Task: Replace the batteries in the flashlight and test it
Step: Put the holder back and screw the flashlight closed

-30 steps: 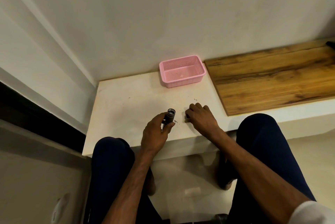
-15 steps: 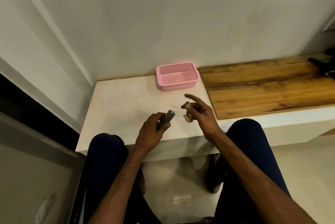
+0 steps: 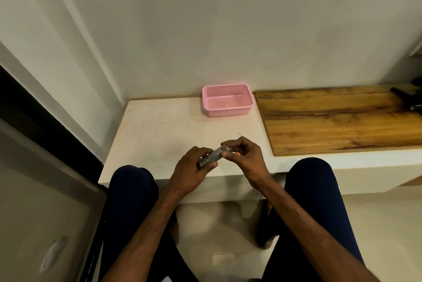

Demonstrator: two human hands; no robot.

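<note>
left hand [image 3: 191, 167]: it is gripping the flashlight [image 3: 212, 156] with fingers and thumb curled round the body, holding it just above the front edge of the surface [image 3: 159, 138]
flashlight: it is sitting tilted in the air, the ribbed end staying inside the left hand and the other end pointing up and to the right, toward the right hand [image 3: 245, 156]
right hand: its thumb and fingertips are pinching a small silvery piece [image 3: 226, 148] right at the upper end of the flashlight; it is looking like a cap, but the view is too small to be sure
small orange thing [image 3: 239, 155]: it is showing between the curled fingers of the right hand, mostly hidden
pink basket [image 3: 228, 108]: it is standing at the back of the surface near the wall, well apart from both hands, just beside the wooden board [image 3: 342, 119]
wooden board: it is lying on the right part of the surface
person: sitting in front of the surface, the knees in dark trousers [image 3: 134, 190] showing on both sides of the forearms
</note>
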